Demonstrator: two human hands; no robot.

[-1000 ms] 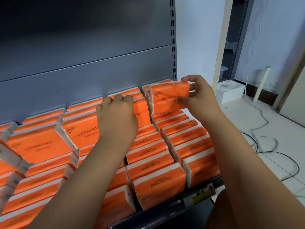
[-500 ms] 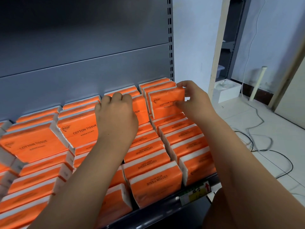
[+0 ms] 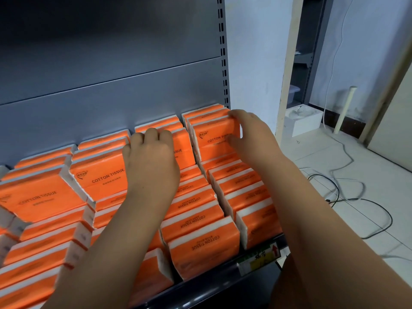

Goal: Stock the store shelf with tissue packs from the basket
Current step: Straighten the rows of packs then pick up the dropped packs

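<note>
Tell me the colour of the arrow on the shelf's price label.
The printed arrow is red; head view shows it best.

Orange plastic-wrapped "COTTON TISSUE" packs fill your grey metal shelf in tight rows. At the back right, your right hand grips one upright pack, label facing you. Your left hand curls over the neighbouring pack.

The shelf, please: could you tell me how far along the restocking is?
Done: the shelf is packed with orange packs in rows, front to back. In hand: the right hand pinches the back-right pack, upright in its row; the left hand curls over the neighbouring pack. Left: unclear, as no basket is in view.
</note>
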